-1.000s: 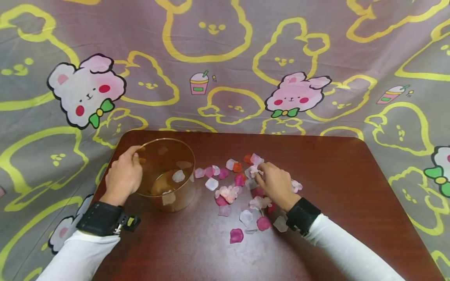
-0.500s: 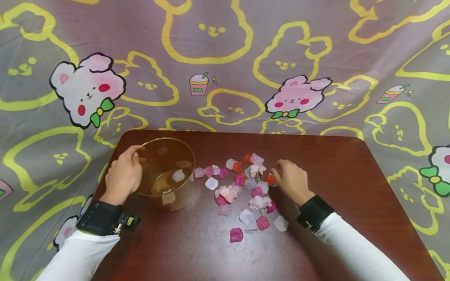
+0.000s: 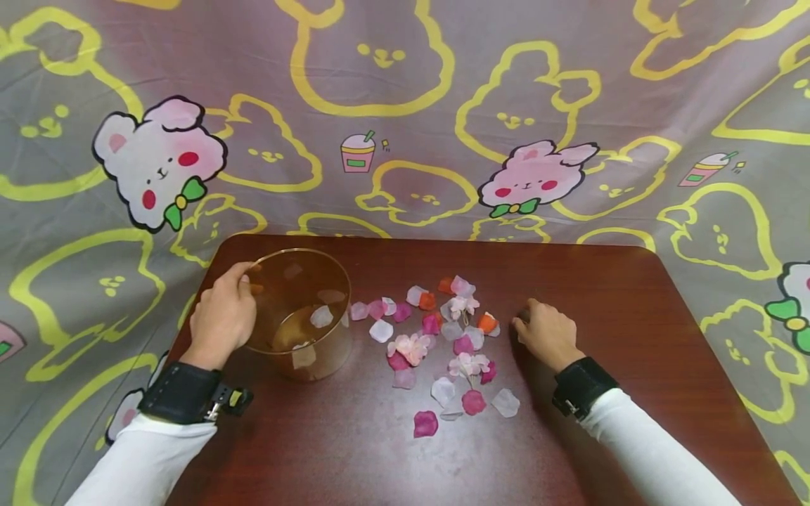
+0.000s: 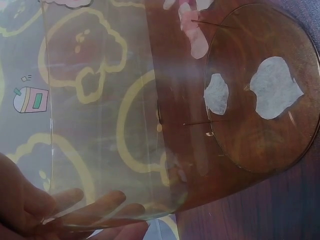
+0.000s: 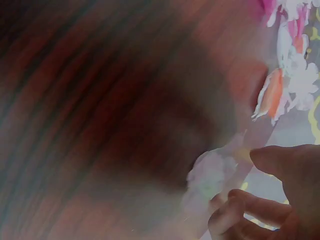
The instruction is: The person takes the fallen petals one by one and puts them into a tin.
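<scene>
My left hand [image 3: 223,309] grips the rim of a see-through amber plastic bucket [image 3: 316,365] at the table's left. In the left wrist view, two pale petals [image 4: 276,90] show at the bucket's round bottom, and fingers are seen through its wall. My right hand [image 3: 549,336] is low over the table, right of the scattered petals. In the right wrist view, a blurred pale pink flower [image 5: 210,172] lies by the fingertips, with thumb and fingers apart. The head view hides that flower behind the hand. An orange petal [image 3: 487,322] is left of the hand.
Pink, white and orange petals are spread mid-table, including a magenta petal [image 3: 425,424] near the front. Pale flower clusters [image 3: 411,348] lie among them. The brown wooden table [image 3: 607,281] backs onto a cartoon-printed cloth [image 3: 418,126].
My right hand has moved right, off the petals, uncovering the white flower and the orange petal. The pale flower first seen right of it is now covered. My left hand and the bucket stay put.
</scene>
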Motion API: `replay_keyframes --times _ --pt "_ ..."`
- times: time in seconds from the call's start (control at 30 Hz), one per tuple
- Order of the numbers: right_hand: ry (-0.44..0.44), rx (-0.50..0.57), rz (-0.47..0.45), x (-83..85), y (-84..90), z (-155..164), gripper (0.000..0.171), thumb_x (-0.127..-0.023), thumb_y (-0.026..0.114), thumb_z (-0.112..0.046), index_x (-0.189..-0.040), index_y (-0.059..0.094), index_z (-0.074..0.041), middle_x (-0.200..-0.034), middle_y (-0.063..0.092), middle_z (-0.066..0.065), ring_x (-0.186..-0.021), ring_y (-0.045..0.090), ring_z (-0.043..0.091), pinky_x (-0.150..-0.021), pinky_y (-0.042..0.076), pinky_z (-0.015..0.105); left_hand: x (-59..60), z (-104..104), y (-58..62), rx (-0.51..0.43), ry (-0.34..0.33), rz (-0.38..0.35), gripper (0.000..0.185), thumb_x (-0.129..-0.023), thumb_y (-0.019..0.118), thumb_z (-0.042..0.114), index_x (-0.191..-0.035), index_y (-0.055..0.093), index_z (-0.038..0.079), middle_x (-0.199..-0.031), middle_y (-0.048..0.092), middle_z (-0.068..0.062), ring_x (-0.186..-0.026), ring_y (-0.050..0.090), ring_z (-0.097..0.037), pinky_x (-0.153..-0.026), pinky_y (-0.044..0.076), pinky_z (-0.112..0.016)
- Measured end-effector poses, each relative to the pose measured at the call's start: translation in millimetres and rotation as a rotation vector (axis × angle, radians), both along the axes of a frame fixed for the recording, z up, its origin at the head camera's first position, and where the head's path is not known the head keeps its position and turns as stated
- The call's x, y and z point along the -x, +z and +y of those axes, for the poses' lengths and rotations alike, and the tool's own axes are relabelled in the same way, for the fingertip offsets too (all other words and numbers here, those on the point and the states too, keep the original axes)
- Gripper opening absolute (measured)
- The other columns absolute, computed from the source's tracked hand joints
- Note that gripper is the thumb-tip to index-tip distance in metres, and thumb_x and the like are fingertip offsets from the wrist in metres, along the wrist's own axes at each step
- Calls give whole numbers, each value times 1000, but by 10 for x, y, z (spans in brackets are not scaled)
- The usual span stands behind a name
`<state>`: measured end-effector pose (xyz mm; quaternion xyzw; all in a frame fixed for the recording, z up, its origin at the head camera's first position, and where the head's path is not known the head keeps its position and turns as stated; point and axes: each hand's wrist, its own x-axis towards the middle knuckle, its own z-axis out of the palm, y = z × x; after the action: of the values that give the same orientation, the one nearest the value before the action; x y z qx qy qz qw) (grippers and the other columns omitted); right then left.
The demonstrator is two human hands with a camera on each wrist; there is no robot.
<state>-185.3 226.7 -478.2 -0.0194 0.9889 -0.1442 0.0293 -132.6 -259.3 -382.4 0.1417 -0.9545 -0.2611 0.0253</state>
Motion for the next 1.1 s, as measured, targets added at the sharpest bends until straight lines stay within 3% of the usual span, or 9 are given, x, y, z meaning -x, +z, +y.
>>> replay_keyframes --times 0.23,0.47,0.77,1.1 --pt "-13 -30 -32 -46 2 48 29 -91 70 -33 -95 68 -5 -75 68 10 -64 60 24 -52 42 40 -6 -6 11 -8 -6 -8 46 -111 24 27 -149 44 14 -133 62 -27 -107 61 -56 -70 44 -57" --pt "-11 -33 3 -77 -26 57 20 -93 66 -19 -76 64 -9 -68 65 10 -64 64 30 -52 43 44 -10 -8 -2 -7 -6 -3 46 -111 23 27 -149 45 15 -132 63 -26 -109 60 -57 -72 44 -60" --pt "3 -35 22 -81 -54 61 17 -92 66 -14 -75 66 -11 -67 66 7 -63 65 28 -52 45 45 -5 7 6 -5 -2 -13 47 -110 23 27 -149 45 13 -132 62 -28 -110 60 -57 -74 44 -61" --pt "12 15 56 -77 68 -51 15 -94 65 -16 -79 68 -12 -63 62 2 -59 57 21 -52 41 39 -4 -3 30 -1 -6 -18 47 -110 23 28 -150 43 13 -133 61 -29 -108 60 -57 -72 44 -59"
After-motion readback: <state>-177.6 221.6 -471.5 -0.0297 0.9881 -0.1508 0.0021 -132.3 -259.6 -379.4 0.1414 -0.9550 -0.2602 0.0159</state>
